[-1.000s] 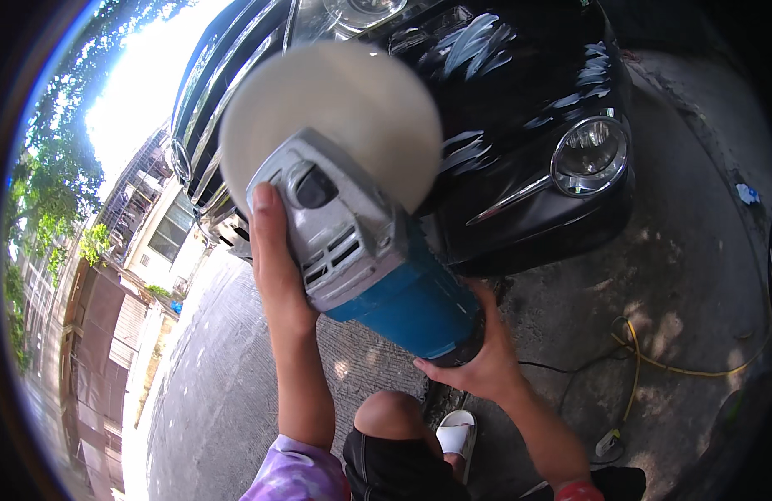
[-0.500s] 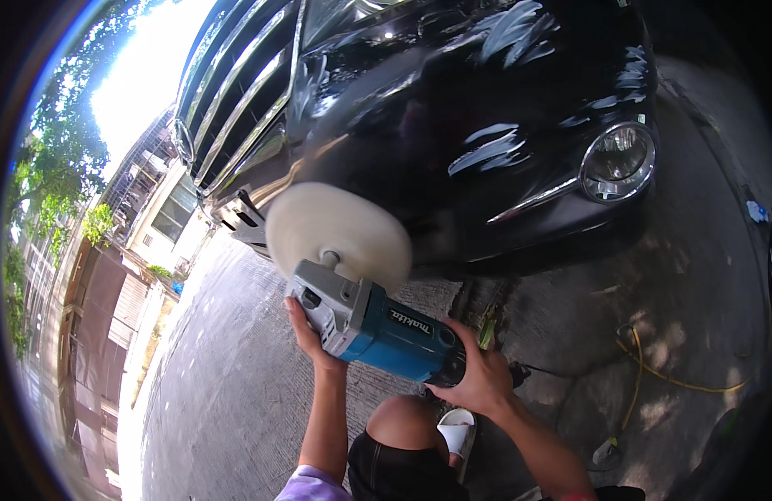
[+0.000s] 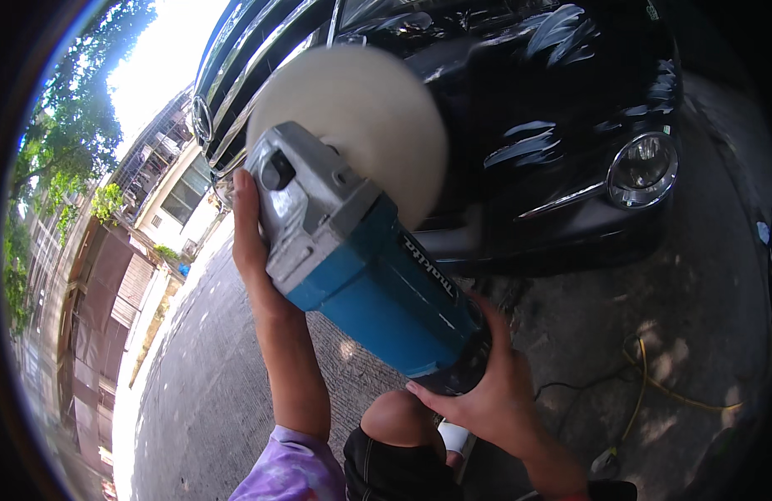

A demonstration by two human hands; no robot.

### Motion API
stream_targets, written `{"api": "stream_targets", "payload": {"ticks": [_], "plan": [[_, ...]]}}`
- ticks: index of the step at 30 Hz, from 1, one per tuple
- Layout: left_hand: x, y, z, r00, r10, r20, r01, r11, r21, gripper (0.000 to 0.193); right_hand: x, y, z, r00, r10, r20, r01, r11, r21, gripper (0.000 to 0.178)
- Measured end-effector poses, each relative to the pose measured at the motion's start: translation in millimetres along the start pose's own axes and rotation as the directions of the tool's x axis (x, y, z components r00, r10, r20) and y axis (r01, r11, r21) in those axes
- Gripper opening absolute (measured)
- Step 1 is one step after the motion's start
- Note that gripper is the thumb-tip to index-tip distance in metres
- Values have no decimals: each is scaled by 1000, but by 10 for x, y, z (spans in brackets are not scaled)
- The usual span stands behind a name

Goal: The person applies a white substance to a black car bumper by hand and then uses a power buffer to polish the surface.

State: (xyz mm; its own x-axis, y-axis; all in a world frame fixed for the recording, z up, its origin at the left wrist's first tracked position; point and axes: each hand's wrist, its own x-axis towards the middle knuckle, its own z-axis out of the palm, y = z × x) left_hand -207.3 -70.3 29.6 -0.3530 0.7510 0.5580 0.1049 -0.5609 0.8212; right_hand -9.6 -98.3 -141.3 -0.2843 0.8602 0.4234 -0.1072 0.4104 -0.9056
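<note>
Both hands are on the polisher [image 3: 361, 275], held up in front of the black car [image 3: 553, 125]. The left hand [image 3: 252, 250] has its grip closed along the grey metal head, the right hand [image 3: 486, 392] has its grip wrapped around the tail of the blue body. The round cream pad [image 3: 377, 117] faces the grille [image 3: 260, 50] and looks lifted clear of the paint, though contact is hard to judge. This reads as polishing between passes; setting the pad flat calls for steady, even pressure. A yellow cord [image 3: 653, 384] trails over the pavement [image 3: 695, 292].
</note>
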Motion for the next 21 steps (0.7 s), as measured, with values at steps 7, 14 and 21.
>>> {"api": "stream_targets", "payload": {"ticks": [7, 14, 21], "plan": [[53, -56, -119, 1000, 0, 2, 0, 1000, 4, 61, 41, -92, 28, 1000, 16, 4, -16, 997, -70, 107], [-393, -660, -683, 989, -100, -110, 77, 977, -199, 62, -41, 267, 268, 979, 171, 111, -130, 944, -305, 107], [-873, -1393, -1054, 946, -204, -251, 140, 958, -252, 62, -263, 1085, 356, 995, 52, 88, -24, 955, -295, 105]]}}
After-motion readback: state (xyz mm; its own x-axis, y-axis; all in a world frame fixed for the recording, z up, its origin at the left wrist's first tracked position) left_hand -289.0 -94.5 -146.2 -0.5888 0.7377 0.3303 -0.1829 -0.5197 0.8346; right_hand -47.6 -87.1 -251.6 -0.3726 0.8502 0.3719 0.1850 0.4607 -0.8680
